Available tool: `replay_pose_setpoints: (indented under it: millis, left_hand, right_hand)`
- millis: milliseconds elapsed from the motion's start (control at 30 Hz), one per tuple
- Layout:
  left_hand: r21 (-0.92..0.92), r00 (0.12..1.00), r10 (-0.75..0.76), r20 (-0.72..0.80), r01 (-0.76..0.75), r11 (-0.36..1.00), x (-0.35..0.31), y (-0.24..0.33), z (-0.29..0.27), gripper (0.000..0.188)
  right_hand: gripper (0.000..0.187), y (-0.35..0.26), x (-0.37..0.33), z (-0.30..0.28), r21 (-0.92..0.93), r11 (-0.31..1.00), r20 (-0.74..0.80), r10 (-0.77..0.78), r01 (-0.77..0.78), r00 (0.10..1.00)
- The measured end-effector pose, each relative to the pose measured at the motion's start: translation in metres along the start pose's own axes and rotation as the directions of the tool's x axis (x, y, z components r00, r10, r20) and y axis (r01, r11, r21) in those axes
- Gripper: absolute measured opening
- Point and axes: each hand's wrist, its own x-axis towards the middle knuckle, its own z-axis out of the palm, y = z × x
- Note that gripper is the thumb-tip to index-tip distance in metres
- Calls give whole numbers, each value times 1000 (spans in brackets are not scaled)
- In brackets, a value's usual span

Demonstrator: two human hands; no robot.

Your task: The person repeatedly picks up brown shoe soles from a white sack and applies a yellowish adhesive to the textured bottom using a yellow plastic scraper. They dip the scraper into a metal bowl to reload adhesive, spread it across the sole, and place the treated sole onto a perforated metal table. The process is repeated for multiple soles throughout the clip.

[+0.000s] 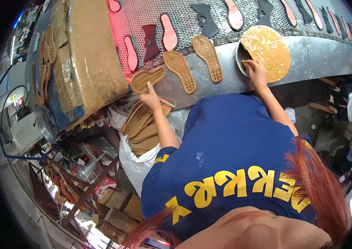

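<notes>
Sole [142, 82]: two more soles [179, 71] at 2 o'clock, sack [132, 167] at 6. Left hand [151, 99] clamped on sole; right hand [257, 75] at pot [238, 58], grip unclear.

Both bare forearms [166, 129] reach forward, spread apart.
Left grip [150, 98] closed, thumb [149, 87] extended; right grip [258, 75] pinched, fingers [251, 66] bent.
</notes>
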Motion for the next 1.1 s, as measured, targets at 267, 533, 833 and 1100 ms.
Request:
replay_pose_setpoints:
  millis: [267,533,833,1100]
  left_hand:
    - [99,978,-191,-79,198,975,11,-29,25,29]
    - [-595,866,-415,280,495,633,40,42,42,43]
    - [-427,463,-124,877,873,237,-8,117,91,69]
    - [-307,324,-7,946,902,304,-48,186,139,85]
  right_hand:
    - [15,16,3,-1,329,933,2,157,-149,988]
    - [21,33,9,-7,723,496,315,385,-482,868]
    - [33,7,40,-31,814,-452,462,122,-365,879]
    - [28,-126,60,-83,1000,-22,-14,-119,11,993]
